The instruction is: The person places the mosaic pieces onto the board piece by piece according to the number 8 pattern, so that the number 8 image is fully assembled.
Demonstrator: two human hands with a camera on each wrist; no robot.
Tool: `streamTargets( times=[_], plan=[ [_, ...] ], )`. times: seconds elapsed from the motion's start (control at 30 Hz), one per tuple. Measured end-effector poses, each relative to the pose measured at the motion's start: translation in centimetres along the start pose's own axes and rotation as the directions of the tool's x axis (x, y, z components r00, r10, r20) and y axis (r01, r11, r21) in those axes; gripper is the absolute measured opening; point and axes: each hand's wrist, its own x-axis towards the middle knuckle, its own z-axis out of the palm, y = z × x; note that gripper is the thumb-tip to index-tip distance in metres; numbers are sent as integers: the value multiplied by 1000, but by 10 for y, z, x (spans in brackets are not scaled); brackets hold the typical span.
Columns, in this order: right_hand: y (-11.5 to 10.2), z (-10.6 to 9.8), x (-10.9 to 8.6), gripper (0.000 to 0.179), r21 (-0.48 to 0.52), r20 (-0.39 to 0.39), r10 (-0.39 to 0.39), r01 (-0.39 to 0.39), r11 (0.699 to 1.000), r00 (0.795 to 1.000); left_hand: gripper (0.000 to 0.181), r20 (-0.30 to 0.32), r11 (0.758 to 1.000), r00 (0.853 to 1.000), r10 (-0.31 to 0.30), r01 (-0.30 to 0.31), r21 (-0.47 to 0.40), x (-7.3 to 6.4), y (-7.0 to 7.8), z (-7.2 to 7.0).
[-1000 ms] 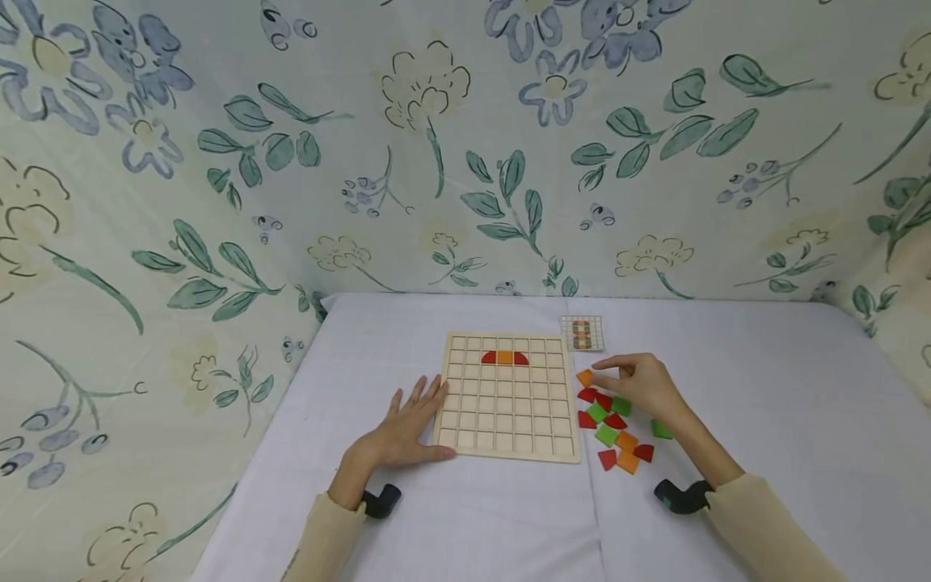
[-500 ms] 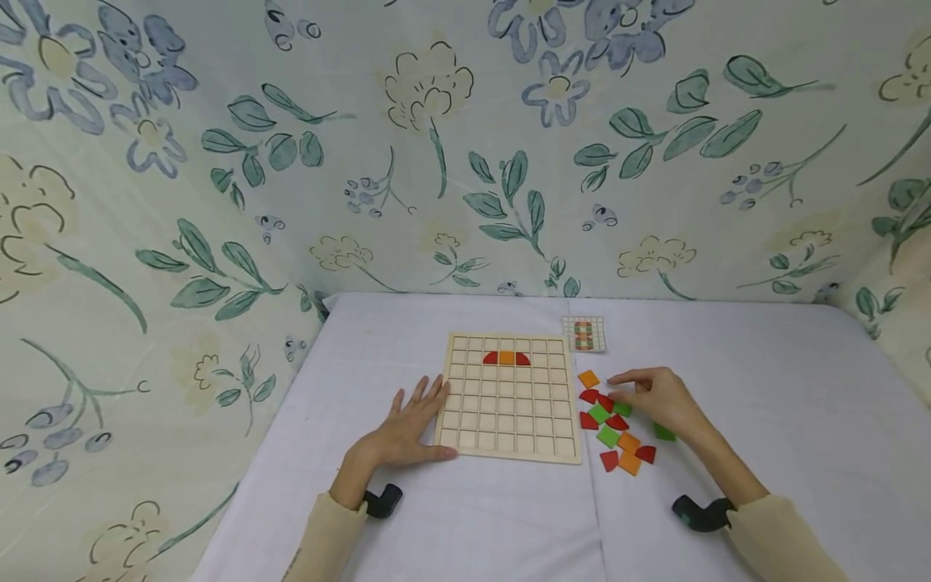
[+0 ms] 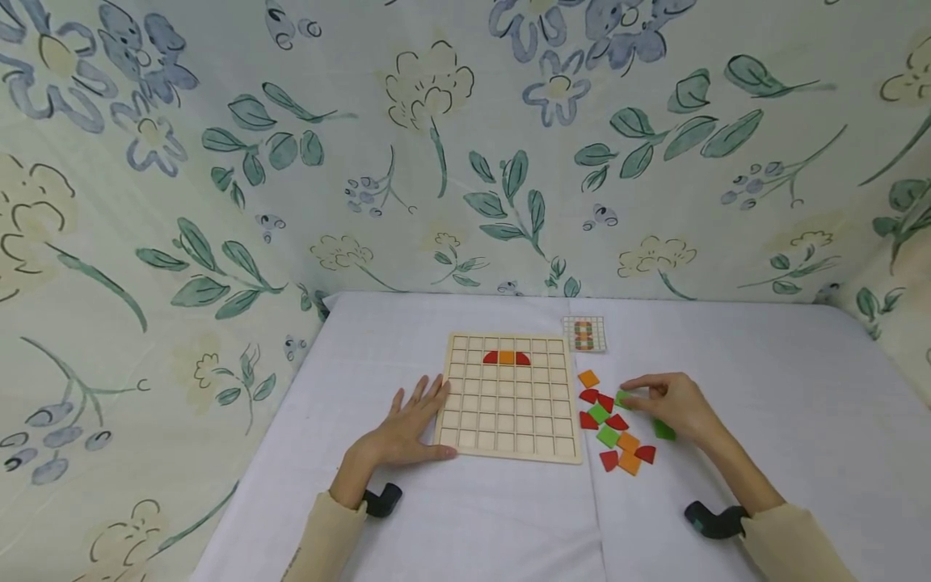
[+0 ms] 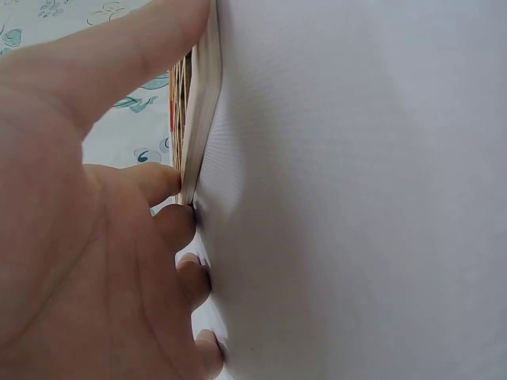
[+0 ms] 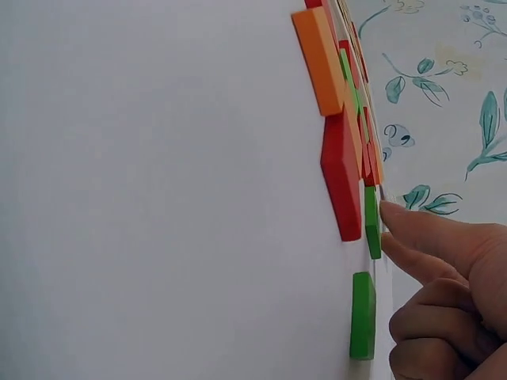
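A wooden grid board (image 3: 509,412) lies on the white cloth, with two red quarter-round tiles (image 3: 490,358) and an orange square tile (image 3: 507,358) between them in an upper row. Spread out, my left hand (image 3: 407,424) rests at the board's left side, thumb along its front edge; the left wrist view shows this hand (image 4: 95,222) touching the board's rim (image 4: 207,95). My right hand (image 3: 672,400) pinches a green square tile (image 3: 622,398) between thumb and index finger. In the right wrist view, those fingertips meet the green tile (image 5: 372,222), with the other fingers curled.
Loose red, orange and green tiles (image 3: 608,436) lie right of the board. One orange tile (image 3: 588,378) sits above them, and another green tile (image 3: 663,429) lies under the right wrist. A small pattern card (image 3: 584,334) touches the board's upper right corner area.
My right hand has moved right and slightly down from the orange tile to the green tile, which has shifted slightly upward. My left hand stays at the board.
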Motion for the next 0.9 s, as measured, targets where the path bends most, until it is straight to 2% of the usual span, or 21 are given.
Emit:
streamTargets(
  times=[0.23,0.47,0.67,0.9],
  plan=[
    [4,-4,-3,42,-9,6,10,-10,1000,1000,111,3,1000,1000,7,-7,0,0,-1,0],
    [11,-8,-4,42,-43,-42,3,-5,999,999,111,4,1000,1000,3,-3,2,1,-2,1],
    [12,-9,-5,42,-31,-48,24,-26,999,999,111,6,1000,1000,5,-5,-6,1,-2,1],
    [7,-8,-6,38,-24,-47,-15,14,1000,999,111,7,1000,1000,3,-3,-4,1,-3,0]
  ],
)
